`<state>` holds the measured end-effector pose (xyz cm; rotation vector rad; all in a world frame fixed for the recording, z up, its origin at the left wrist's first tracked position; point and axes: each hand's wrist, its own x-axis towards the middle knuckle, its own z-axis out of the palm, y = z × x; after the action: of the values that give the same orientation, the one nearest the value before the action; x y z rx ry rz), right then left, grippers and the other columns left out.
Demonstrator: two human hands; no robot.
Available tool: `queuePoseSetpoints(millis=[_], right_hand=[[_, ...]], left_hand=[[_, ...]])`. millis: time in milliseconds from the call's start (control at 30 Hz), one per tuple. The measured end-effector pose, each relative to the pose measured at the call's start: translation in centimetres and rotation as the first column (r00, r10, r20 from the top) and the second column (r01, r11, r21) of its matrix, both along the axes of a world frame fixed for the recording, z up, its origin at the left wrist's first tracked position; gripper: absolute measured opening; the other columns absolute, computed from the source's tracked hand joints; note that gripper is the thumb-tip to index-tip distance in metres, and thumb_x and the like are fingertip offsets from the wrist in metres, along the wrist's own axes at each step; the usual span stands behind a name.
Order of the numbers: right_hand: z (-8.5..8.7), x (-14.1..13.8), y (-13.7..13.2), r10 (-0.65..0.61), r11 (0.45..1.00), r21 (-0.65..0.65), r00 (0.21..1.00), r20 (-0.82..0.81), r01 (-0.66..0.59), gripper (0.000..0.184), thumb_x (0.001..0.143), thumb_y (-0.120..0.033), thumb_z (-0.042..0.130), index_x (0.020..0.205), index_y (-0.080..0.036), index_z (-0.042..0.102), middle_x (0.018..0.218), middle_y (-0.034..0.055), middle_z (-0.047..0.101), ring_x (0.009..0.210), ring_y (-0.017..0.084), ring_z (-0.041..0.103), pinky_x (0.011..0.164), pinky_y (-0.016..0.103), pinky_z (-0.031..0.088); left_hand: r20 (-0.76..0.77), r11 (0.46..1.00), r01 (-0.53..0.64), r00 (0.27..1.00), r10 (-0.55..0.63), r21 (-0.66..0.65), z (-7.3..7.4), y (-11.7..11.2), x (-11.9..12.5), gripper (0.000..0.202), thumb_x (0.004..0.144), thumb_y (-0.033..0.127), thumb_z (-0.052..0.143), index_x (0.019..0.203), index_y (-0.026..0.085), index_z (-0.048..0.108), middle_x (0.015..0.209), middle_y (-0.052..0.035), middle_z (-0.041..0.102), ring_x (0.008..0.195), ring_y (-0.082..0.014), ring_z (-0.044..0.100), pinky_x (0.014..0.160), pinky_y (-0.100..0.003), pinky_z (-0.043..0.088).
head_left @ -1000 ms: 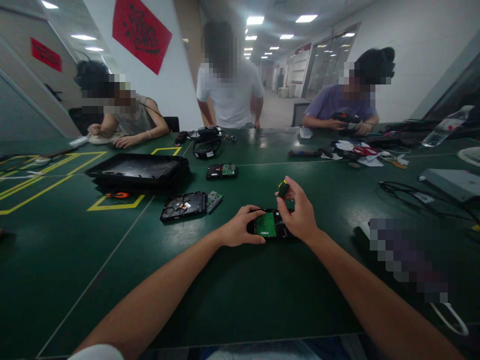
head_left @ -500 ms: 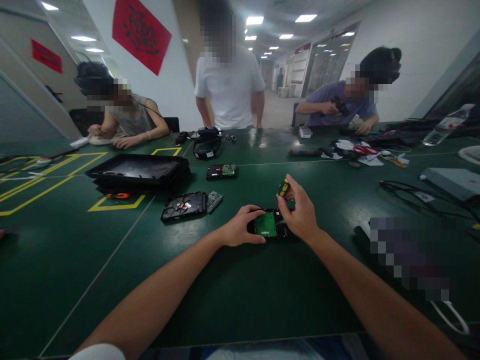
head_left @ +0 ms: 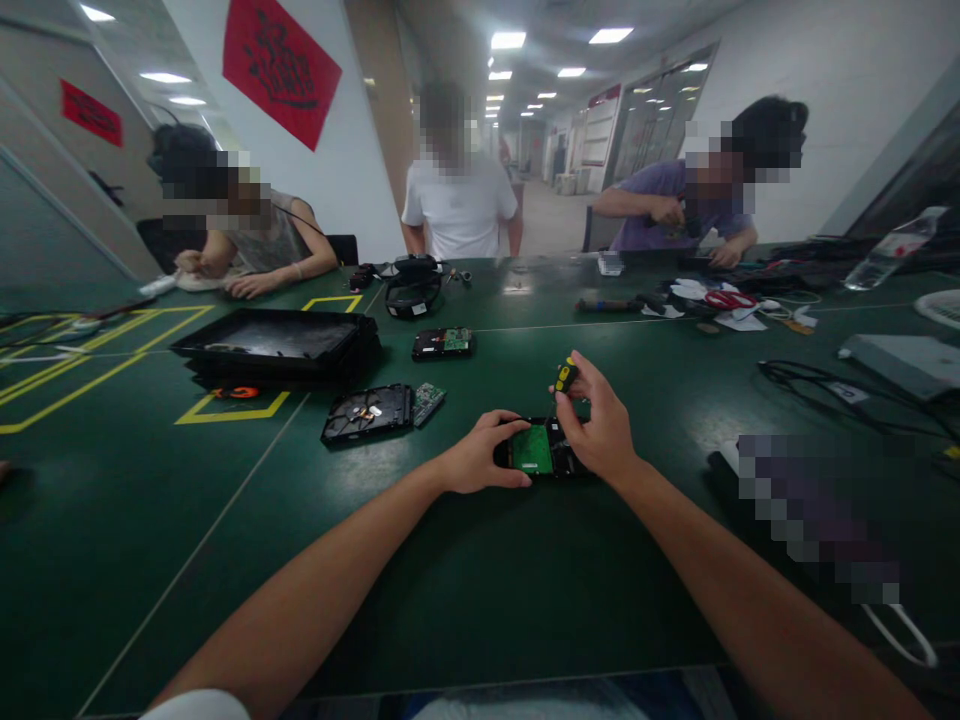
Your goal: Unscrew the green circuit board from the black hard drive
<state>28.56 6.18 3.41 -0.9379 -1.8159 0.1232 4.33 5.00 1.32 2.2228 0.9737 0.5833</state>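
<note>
A black hard drive lies on the green table with its green circuit board facing up. My left hand grips the drive's left end, fingers curled over its edge. My right hand is closed round a small screwdriver with a yellow and black handle, held upright over the drive's right part. The screwdriver's tip is hidden behind my fingers.
An opened hard drive and a loose circuit board lie to the left, another drive further back. Stacked black trays stand at the left. Three people are at the far side. Cables, a grey box and scissors lie right.
My hands and the drive have hardly moved; the screwdriver handle shifted slightly. The standing person in white has stepped back from the table. The person in purple has raised a tool.
</note>
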Motion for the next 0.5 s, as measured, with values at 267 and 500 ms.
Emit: queuePoseSetpoints(millis=[267,500], right_hand=[[0.27,0.10,-0.08,-0.034,0.999,0.043,0.998,0.048,0.032,0.063,0.099,-0.032,0.059,0.158,-0.034,0.035,0.124,0.0096,0.064,0.095,0.025,0.068,0.088,0.050,0.063],[0.03,0.07,0.02,-0.042,0.999,0.031,0.998,0.043,0.040,0.066,0.099,-0.031,0.060,0.159,-0.033,0.033,0.134,0.0111,0.062,0.096,0.026,0.069,0.089,0.051,0.063]], left_hand=[[0.008,1.000,-0.005,1.000,0.005,-0.006,0.18,-0.15,-0.05,0.090,0.073,0.054,0.087,0.151,0.027,0.050,0.153,-0.0130,0.043,0.144,-0.0386,0.040,0.123,-0.057,0.035],[-0.001,1.000,0.004,1.000,-0.004,-0.013,0.21,-0.05,-0.04,0.093,0.072,0.055,0.088,0.152,0.027,0.050,0.152,-0.0133,0.043,0.144,-0.0390,0.040,0.123,-0.057,0.035]])
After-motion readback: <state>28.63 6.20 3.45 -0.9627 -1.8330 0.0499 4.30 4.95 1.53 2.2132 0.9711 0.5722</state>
